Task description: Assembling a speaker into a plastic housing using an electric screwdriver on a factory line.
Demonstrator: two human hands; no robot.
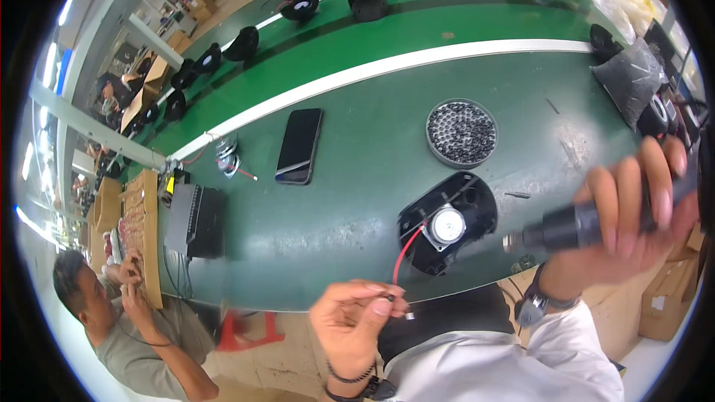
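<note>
Nearest the viewer, the person's left hand [357, 320] has thumb and fingertips pressed together on a small dark screw-like piece at the green bench's [350, 179] near edge, beside the end of a red wire [404, 251]. That wire runs to a black oval speaker frame with a round silver magnet [447, 223], lying flat just ahead, evidently for easy reach. Right hand [633, 216] is wrapped tight round a dark grey electric screwdriver [566, 228], tip pointing left toward the frame. Round tray of small dark screws [462, 132] sits beyond; black phone [299, 146] lies apart.
</note>
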